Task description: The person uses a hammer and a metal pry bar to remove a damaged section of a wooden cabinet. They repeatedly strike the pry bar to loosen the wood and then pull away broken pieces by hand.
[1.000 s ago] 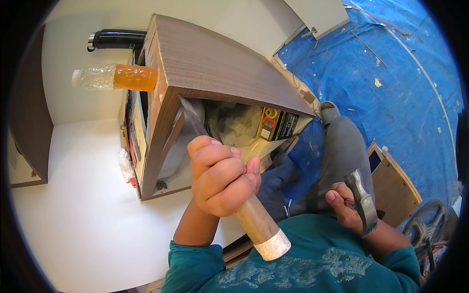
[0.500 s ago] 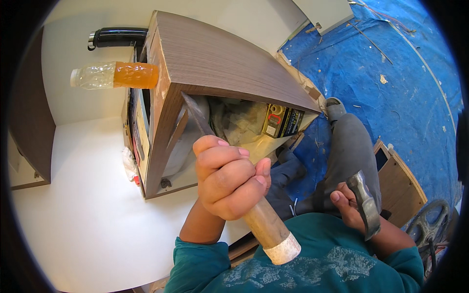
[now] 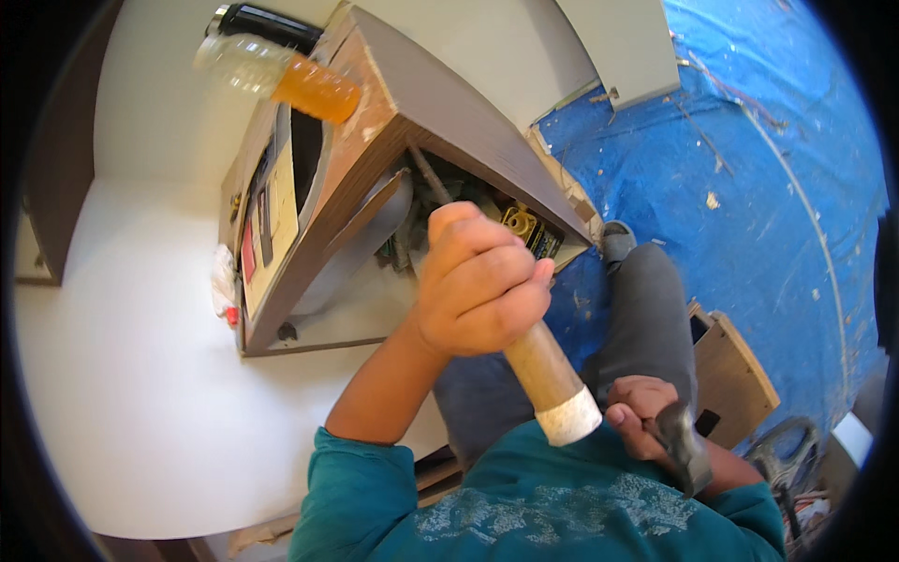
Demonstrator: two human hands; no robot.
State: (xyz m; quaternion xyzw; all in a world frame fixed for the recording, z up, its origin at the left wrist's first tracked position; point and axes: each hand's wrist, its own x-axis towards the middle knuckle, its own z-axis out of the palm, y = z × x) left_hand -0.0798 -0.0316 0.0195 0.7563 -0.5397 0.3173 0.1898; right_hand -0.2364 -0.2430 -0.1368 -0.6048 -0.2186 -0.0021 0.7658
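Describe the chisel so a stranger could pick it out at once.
Start at the brown cabinet with the open side. Before that opening, the left hand grips the chisel, its narrow metal blade angled toward the opening's corner. Unlike the dark metal hammer in the right hand, it shows a thick tan handle with a whitish butt end.

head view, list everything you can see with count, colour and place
cabinet: 1, brown, upper centre
chisel: 1, tan with white end, centre
hammer: 1, grey, lower right
bottle: 1, clear with orange liquid, on cabinet
flask: 1, black, beside bottle
box: 1, yellow and black, inside cabinet
sheet: 1, blue, floor at right
wooden panel: 1, brown, lower right
shirt: 1, teal, bottom
trousers: 1 pair, grey, right of centre
left hand: 1, bare, around chisel
right hand: 1, bare, holding hammer
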